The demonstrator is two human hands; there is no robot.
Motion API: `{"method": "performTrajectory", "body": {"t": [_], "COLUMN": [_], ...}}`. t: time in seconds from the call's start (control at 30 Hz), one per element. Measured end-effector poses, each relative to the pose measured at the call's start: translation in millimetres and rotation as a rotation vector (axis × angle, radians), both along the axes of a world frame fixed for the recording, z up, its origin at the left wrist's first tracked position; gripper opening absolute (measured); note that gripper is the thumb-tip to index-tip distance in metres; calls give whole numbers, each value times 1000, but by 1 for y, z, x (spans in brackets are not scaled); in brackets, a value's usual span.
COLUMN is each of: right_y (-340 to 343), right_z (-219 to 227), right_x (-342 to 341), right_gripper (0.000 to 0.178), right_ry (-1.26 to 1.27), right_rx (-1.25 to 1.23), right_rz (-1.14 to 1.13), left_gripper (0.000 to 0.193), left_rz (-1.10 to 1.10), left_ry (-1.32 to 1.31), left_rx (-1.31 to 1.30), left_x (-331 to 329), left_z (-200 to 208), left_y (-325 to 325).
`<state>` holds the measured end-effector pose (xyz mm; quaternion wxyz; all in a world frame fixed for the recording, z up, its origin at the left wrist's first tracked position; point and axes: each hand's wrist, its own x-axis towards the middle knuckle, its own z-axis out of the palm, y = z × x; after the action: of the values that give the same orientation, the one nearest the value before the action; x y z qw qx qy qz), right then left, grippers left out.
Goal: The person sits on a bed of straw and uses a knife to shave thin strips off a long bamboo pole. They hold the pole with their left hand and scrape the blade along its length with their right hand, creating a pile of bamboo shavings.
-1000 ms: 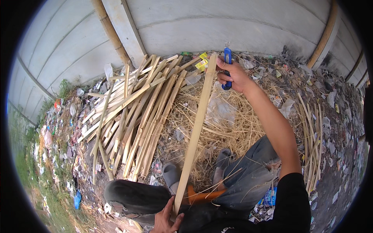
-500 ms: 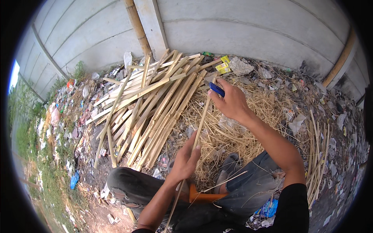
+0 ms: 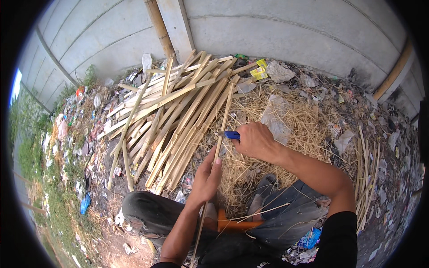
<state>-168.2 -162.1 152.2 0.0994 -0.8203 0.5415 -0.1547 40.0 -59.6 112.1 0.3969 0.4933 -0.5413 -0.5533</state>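
Observation:
A long, thin bamboo strip (image 3: 226,111) slants up between my knees toward the far pile. My left hand (image 3: 207,175) is closed around it about halfway along, the thumb lying on top. In my right hand (image 3: 257,140) is a blue-handled utility knife (image 3: 232,135), gripped in the fist. Its blade lies against the strip, just beyond my left fingers. Many bamboo slats (image 3: 178,120) lie heaped on the ground ahead, left of the strip. Pale, curly shavings (image 3: 308,129) cover the ground under and beyond my right hand.
A concrete panel wall (image 3: 286,35) with bamboo poles (image 3: 160,29) stands behind the pile. Thin finished-looking strips (image 3: 365,178) lie at the right. Litter is scattered all around, with weeds (image 3: 62,196) on the left. Something orange (image 3: 237,225) shows between my legs.
My right hand has drawn the knife down along the strip toward my left hand and turned knuckles-up. My left hand has shifted slightly left, still gripping, and the strip's far end has tilted.

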Motion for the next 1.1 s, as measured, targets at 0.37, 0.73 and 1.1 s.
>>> {"method": "performTrajectory", "body": {"t": [0.37, 0.73, 1.1], "right_y": [-18, -50, -58], "right_z": [-4, -15, 40], "right_x": [11, -17, -76], "right_gripper": [20, 20, 30], "right_ry": [215, 196, 7], "right_rx": [33, -26, -172], "right_rz": [-48, -157, -427], "left_gripper": [57, 56, 58], "left_rz": [34, 2, -70], "left_ry": [-72, 99, 244], "left_rx": [73, 183, 161], "left_x": [3, 2, 8], "left_z": [2, -5, -8], "left_y": [10, 19, 23]}}
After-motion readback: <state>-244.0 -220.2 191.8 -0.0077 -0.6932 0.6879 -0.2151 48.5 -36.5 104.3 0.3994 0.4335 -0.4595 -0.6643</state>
